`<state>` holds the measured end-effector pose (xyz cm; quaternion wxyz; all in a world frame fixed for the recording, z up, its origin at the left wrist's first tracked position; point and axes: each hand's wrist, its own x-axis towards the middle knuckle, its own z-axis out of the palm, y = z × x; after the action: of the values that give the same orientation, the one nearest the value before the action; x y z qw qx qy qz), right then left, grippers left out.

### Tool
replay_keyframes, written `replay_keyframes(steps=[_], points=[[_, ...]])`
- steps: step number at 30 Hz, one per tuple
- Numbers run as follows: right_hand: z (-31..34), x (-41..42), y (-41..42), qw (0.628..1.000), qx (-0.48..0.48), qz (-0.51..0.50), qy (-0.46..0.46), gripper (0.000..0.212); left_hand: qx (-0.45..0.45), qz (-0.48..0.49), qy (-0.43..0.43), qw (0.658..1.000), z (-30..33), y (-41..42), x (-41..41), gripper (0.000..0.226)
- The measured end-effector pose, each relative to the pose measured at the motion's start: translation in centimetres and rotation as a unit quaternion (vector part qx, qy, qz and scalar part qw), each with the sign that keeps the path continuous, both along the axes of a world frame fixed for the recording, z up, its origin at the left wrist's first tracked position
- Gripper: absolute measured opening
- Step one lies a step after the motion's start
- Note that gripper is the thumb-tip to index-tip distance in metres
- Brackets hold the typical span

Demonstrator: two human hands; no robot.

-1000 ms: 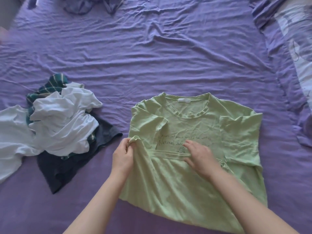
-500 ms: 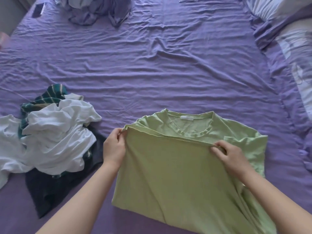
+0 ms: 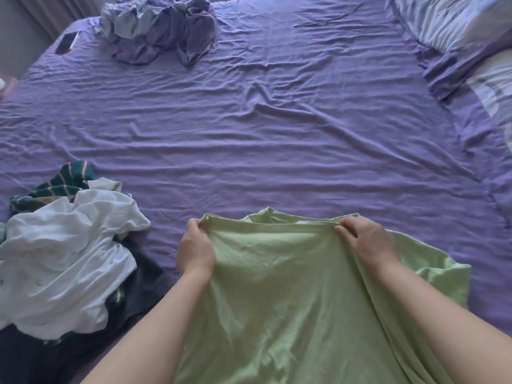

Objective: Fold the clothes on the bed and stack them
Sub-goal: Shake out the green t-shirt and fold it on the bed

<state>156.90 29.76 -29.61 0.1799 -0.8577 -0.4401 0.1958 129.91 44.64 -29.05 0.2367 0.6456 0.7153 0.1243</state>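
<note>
Lower left of frame: unfolded pile on the purple bed sheet [image 3: 277,128], with a green striped garment [image 3: 55,187] at back, a white shirt [image 3: 63,256] on top and a dark garment [image 3: 144,284] beneath. Lower centre: light green T-shirt [image 3: 277,286], its near edge brought up level with the collar. Left hand [image 3: 195,249] pinches the left corner of that edge, fingers curled round the cloth. Right hand [image 3: 365,241] pinches the right corner likewise. Upper left: crumpled purple bedding [image 3: 160,29]. Upper right: striped pillow [image 3: 448,20].
</note>
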Motion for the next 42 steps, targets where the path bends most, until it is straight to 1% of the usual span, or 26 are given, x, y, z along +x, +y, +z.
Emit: replay_keyframes(steps=[3,5,7,10,12,15,17,18,19,21,22,23,26,27,29,31,34,37,39,40,42], points=[[-0.5,0.1,0.6,1.0,0.01,0.0,-0.01,0.024,0.019,-0.015,0.029,0.999,-0.4,0.6,0.2,0.026],[-1.0,0.0,0.8,0.999,0.013,-0.007,-0.035,0.025,0.035,-0.017,0.043,0.998,-1.0,0.9,0.4,0.025],[-1.5,-0.2,0.7,0.996,0.033,-0.019,-0.075,0.027,0.054,-0.003,0.04,0.998,-1.3,1.0,0.6,0.025],[-2.2,-0.7,0.2,0.987,0.093,-0.044,-0.121,0.026,0.085,0.034,0.015,0.996,-1.6,1.1,1.0,0.025],[-2.5,-0.7,-0.1,0.981,0.117,-0.047,-0.145,0.025,0.088,0.038,0.019,0.995,-1.7,1.0,1.2,0.026],[-3.1,-0.3,0.2,0.991,0.051,-0.035,-0.12,0.025,0.051,0.009,0.061,0.997,-2.1,0.9,1.5,0.026],[-3.4,0.0,0.5,0.995,0.03,-0.034,-0.094,0.024,0.036,0.005,0.086,0.996,-2.3,0.7,1.7,0.025],[-3.2,0.0,0.4,0.996,0.03,-0.036,-0.082,0.024,0.051,0.007,0.093,0.994,-2.3,0.4,1.9,0.026],[-2.9,-0.1,0.1,0.996,0.038,-0.033,-0.073,0.026,0.087,-0.003,0.103,0.991,-2.5,0.0,2.2,0.028],[-2.5,-0.2,-1.1,0.997,0.055,-0.01,-0.058,0.036,0.188,-0.078,0.111,0.973,-3.0,-1.8,3.3,0.032],[-2.3,-0.1,-1.9,0.997,0.061,0.003,-0.051,0.043,0.227,-0.131,0.098,0.96,-3.3,-3.2,4.3,0.03],[-2.2,-0.1,-2.8,0.997,0.064,0.015,-0.048,0.051,0.242,-0.183,0.077,0.95,-3.5,-4.9,5.6,0.028],[-2.4,-0.1,-6.3,0.996,0.068,0.012,-0.064,0.065,0.209,-0.336,0.008,0.918,-3.9,-11.0,10.2,0.026],[-2.6,-0.2,-7.6,0.995,0.076,-0.001,-0.07,0.068,0.197,-0.384,-0.004,0.902,-4.0,-12.9,11.7,0.024],[-2.9,-0.4,-10.3,0.992,0.091,-0.041,-0.073,0.071,0.179,-0.46,0.003,0.87,-4.5,-16.2,14.3,0.026],[-3.0,-0.6,-12.8,0.989,0.099,-0.08,-0.079,0.064,0.148,-0.497,0.041,0.854,-5.1,-18.1,16.1,0.033],[-2.6,-1.2,-15.5,0.985,0.108,-0.116,-0.071,0.046,0.121,-0.495,0.084,0.856,-5.9,-19.0,17.1,0.039],[-2.5,-1.4,-17.1,0.983,0.108,-0.138,-0.049,0.031,0.116,-0.51,0.103,0.846,-6.3,-18.9,16.6,0.05],[-1.7,-1.1,-17.4,0.973,0.132,-0.185,0.026,0.013,0.12,-0.513,0.089,0.846,-6.2,-18.7,16.3,0.056],[-1.2,-0.8,-17.3,0.961,0.149,-0.221,0.076,0.007,0.117,-0.506,0.07,0.852,-6.0,-18.6,16.2,0.058],[0.3,0.3,-16.8,0.931,0.188,-0.271,0.157,0.009,0.105,-0.478,0.022,0.872,-5.5,-18.3,16.1,0.061]])
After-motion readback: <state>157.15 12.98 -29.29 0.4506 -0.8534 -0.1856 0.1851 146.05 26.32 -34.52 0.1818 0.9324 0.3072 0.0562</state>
